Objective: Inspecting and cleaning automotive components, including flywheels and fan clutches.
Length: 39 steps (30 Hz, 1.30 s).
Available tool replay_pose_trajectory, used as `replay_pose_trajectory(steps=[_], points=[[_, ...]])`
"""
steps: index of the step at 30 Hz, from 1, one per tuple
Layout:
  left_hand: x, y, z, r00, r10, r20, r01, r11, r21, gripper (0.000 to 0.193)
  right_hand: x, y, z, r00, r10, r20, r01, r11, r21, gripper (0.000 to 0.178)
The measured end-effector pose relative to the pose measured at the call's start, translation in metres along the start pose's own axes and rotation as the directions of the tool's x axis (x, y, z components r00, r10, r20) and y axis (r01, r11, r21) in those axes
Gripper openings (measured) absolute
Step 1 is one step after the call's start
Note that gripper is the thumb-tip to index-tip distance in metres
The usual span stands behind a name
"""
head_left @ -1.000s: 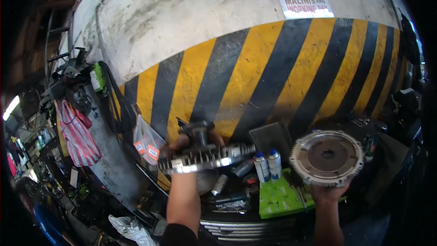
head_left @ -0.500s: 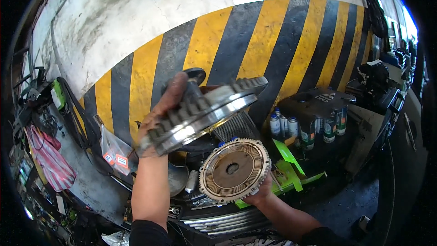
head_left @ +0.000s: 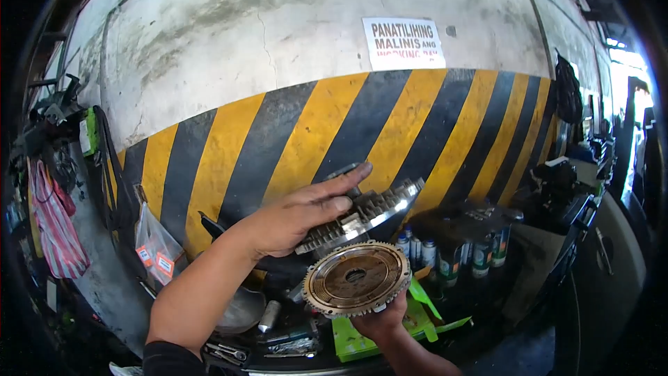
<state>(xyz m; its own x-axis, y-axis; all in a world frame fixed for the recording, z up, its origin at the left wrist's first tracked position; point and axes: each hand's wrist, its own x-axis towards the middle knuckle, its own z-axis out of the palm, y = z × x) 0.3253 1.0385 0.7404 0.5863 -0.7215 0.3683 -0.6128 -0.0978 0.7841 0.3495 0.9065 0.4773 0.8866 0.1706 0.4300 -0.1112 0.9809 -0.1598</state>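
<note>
My left hand (head_left: 296,217) grips a dark metal gear (head_left: 369,217) with blocky teeth around its rim and a smooth shiny band along its lower edge. Tilted, with its right side higher, the gear hangs just above a round toothed metal disc (head_left: 334,280). Concentric grooves, a brownish face and a small centre hole mark the disc's upper side. My right hand (head_left: 386,319) supports this disc from below at its near right edge, most of the fingers hidden under it. Whether the two parts touch at the left I cannot tell.
Behind the hands stand several spray cans (head_left: 417,251) and a dark plastic cover (head_left: 463,219). A green tray (head_left: 351,345) lies below the disc, with tools (head_left: 292,348) to its left. Plastic bags (head_left: 153,240) hang at left before the striped wall (head_left: 292,139).
The gear has come down and right, closer to the disc, and tilts with my left hand now on its near upper side. The disc lies flatter. The view has tipped upward.
</note>
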Motion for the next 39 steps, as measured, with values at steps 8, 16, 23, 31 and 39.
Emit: replay_pose_trajectory(steps=[8,16,23,31,39], points=[[0.019,0.020,0.004,0.984,-0.173,0.037,0.160,0.958,0.236,0.068,0.011,0.000,0.017,0.988,-0.062,0.138,0.073,0.994,-0.077,0.084],[0.022,0.027,0.018,0.998,-0.026,-0.060,0.057,0.804,0.592,0.078,0.013,0.002,0.026,0.990,-0.049,0.132,0.059,0.996,-0.073,0.081],[0.045,0.021,0.007,0.954,-0.299,-0.029,0.278,0.841,0.465,0.099,0.017,0.005,0.027,0.995,-0.047,0.091,0.051,0.997,-0.049,0.080],[0.034,0.025,-0.007,0.941,-0.290,0.173,0.207,0.899,0.385,0.089,0.014,0.001,0.028,0.993,-0.050,0.108,0.056,0.997,-0.058,0.081],[0.033,0.023,0.000,0.971,-0.185,0.151,0.107,0.902,0.419,0.083,0.015,-0.003,0.031,0.987,-0.051,0.151,0.059,0.997,-0.046,0.085]])
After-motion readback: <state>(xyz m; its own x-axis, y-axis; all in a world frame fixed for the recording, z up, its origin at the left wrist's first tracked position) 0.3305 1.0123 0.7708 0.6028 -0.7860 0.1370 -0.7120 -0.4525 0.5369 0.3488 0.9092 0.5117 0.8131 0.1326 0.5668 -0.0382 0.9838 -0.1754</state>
